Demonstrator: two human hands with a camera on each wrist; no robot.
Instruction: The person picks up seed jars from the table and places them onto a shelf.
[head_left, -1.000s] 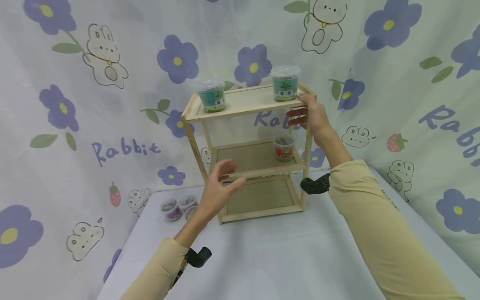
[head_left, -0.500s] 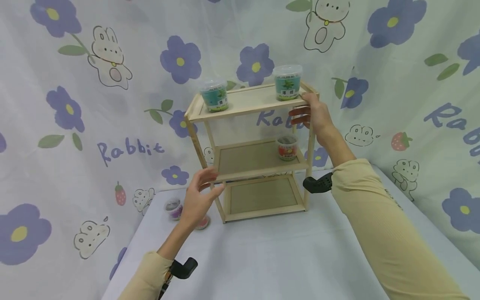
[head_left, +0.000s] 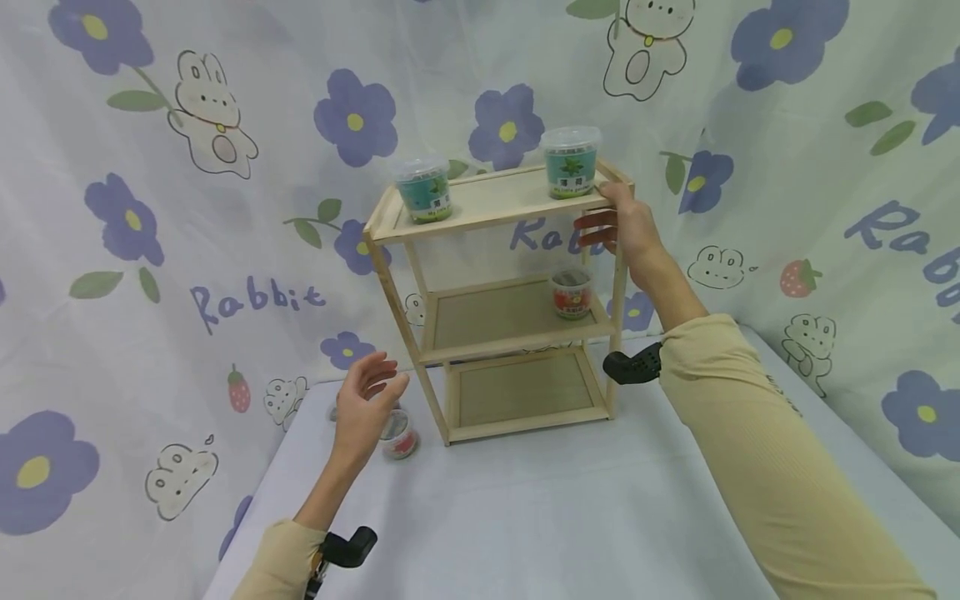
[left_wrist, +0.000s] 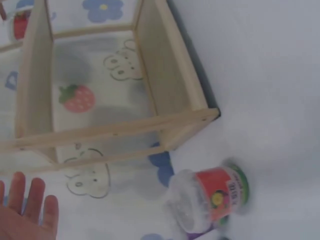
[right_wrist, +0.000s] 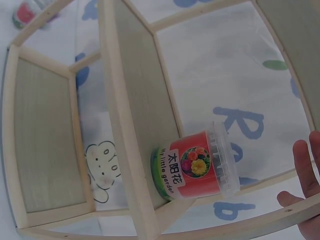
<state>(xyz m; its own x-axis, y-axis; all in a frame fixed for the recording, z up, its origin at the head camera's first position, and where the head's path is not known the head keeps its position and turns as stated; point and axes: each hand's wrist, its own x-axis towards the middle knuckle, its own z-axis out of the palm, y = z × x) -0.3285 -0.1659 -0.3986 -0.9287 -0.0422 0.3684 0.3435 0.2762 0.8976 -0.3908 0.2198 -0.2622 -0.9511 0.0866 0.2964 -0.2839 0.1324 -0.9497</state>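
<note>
A three-tier wooden shelf (head_left: 517, 342) stands on the table. My right hand (head_left: 633, 229) grips its top right front corner, thumb at the top edge and fingers around the post. Two teal-labelled plastic cups with clear lids, a left one (head_left: 426, 192) and a right one (head_left: 572, 167), sit on the top tier. A red-labelled cup (right_wrist: 192, 167) with a flower picture stands at the right of the middle tier. My left hand (head_left: 363, 408) hovers empty left of the shelf, fingers loosely bent. Beside it on the table is another red-labelled cup (left_wrist: 215, 195); further cups behind are mostly hidden by the hand.
The white-covered table (head_left: 525, 508) extends in front of the shelf. A printed curtain (head_left: 247, 217) with flowers and rabbits hangs close behind and at both sides.
My left hand has moved left and down, from in front of the shelf's left post to beside the cups on the table. The right hand stays on the shelf corner.
</note>
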